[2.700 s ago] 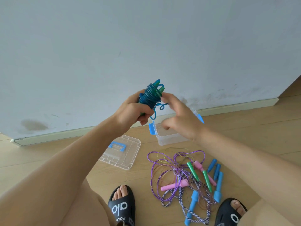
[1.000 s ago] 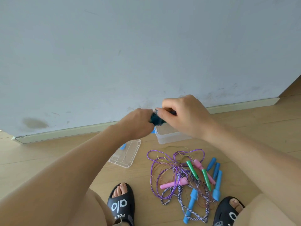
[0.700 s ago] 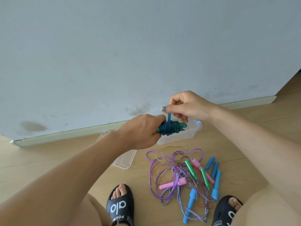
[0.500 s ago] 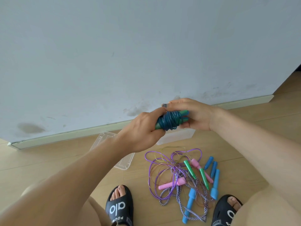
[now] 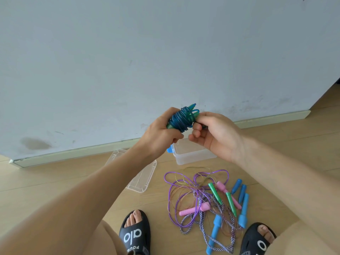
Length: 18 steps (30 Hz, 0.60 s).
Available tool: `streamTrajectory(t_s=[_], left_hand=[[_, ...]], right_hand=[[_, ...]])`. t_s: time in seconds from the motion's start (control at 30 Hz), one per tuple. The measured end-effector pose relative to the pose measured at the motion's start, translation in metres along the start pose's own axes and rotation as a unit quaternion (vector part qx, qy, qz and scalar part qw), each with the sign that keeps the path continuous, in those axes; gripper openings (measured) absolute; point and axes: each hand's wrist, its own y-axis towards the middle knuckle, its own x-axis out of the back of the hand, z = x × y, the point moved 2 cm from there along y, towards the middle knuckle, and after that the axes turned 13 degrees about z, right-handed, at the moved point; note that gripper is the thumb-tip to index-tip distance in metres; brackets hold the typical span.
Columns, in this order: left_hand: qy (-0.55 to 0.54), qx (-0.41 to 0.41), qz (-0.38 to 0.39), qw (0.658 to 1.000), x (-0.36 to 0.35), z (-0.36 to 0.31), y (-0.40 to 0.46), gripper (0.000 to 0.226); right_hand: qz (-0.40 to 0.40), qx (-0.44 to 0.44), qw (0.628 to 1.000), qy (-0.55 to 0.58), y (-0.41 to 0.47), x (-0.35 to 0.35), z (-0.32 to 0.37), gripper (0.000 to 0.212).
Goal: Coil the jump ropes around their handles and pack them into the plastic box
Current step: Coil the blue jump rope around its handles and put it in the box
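Note:
A blue jump rope (image 5: 183, 119) is wound in tight coils around its green handles and held up in front of the wall. My left hand (image 5: 161, 134) grips the lower end of the bundle. My right hand (image 5: 215, 134) pinches the coil's right side with thumb and fingertips. Below the hands stands the clear plastic box (image 5: 191, 156) with a blue latch, partly hidden by my hands. On the floor lies a tangle of loose jump ropes (image 5: 204, 199): purple cord, a striped rope, and pink, green and blue handles.
The clear box lid (image 5: 139, 178) lies on the wooden floor left of the box, partly behind my left forearm. My two feet in black slippers (image 5: 135, 234) frame the rope pile. A grey wall with a skirting board (image 5: 73, 155) runs just behind the box.
The coiled bundle tilted from lying sideways to pointing up and right and rose slightly. My right hand shifted from covering its end to pinching its right side.

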Motion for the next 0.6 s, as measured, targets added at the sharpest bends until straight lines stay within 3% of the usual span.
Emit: streamTrajectory(t_s=[0.07,0.23,0.33,0.47,0.6], left_hand=[[0.011,0.003,-0.015,1.0,0.002,-0.001,0.0,0.039],[0.134,-0.011,-0.039,0.99,0.001,-0.003,-0.005,0.043],[0.185,-0.018,-0.06,0.981,-0.001,-0.002,-0.006,0.043],[0.249,-0.052,-0.076,0.964,0.0,-0.001,-0.008,0.038],[0.233,-0.06,-0.038,0.97,0.003,-0.006,-0.013,0.035]], right_hand=[[-0.003,0.023,1.0,-0.002,-0.001,-0.003,0.0,0.013],[-0.055,0.073,0.988,-0.127,-0.003,-0.011,-0.001,0.021],[-0.062,0.079,0.987,-0.124,-0.004,-0.016,-0.005,0.021],[-0.068,0.084,0.971,-0.212,-0.009,-0.021,-0.007,0.023],[-0.075,0.103,0.954,-0.27,-0.008,-0.022,-0.008,0.027]])
